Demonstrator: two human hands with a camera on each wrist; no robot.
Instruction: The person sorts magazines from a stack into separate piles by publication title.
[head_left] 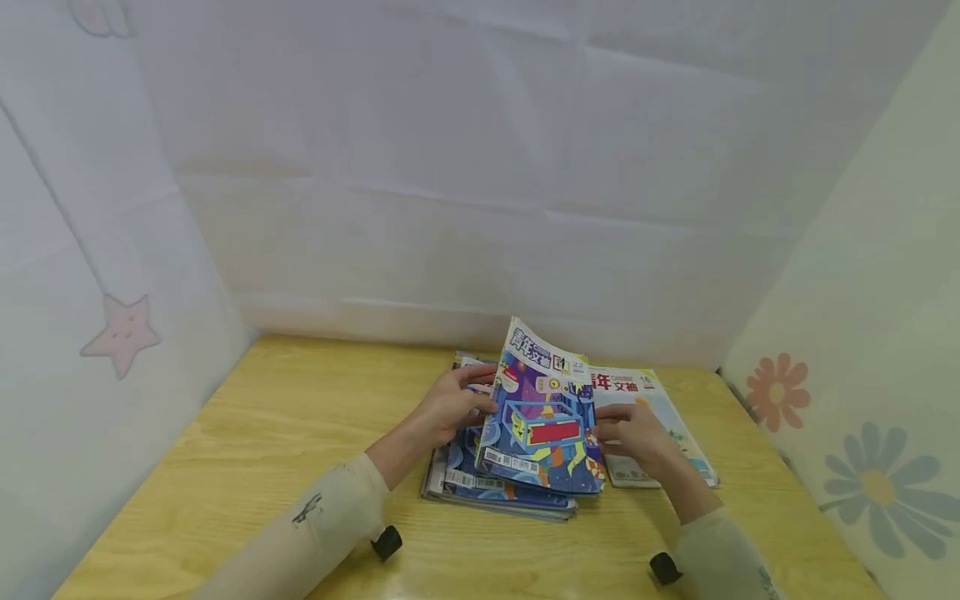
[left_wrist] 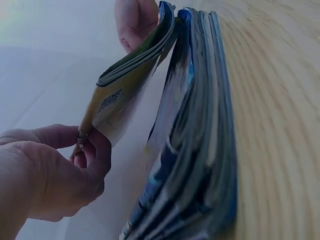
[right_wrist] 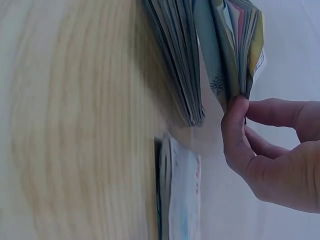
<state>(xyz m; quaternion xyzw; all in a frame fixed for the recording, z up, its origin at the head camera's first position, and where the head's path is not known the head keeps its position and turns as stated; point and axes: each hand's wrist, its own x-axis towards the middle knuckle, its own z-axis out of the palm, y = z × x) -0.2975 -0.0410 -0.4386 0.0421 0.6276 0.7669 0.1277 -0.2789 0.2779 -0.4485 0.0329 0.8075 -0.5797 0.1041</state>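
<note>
Both hands hold up one magazine [head_left: 543,417] with a purple and blue cover, tilted above a stack of magazines [head_left: 457,487]. My left hand [head_left: 452,406] pinches its left edge between thumb and fingers. At the opposite edge, my right hand [head_left: 637,435] pinches it the same way, as the right wrist view shows. The raised magazine [left_wrist: 120,95] bends a little, its pages bunched, with a gap between it and the stack [left_wrist: 205,115]. To the right lies another magazine [head_left: 667,417] with a white cover and red lettering, partly behind the right hand.
The magazines lie on a yellow wooden table [head_left: 300,417]. A pale cloth wall [head_left: 480,208] rises behind it, with side walls bearing a pink star [head_left: 122,333] and printed flowers [head_left: 877,487]. Black bands [head_left: 387,543] show by the cream sleeves [head_left: 315,525].
</note>
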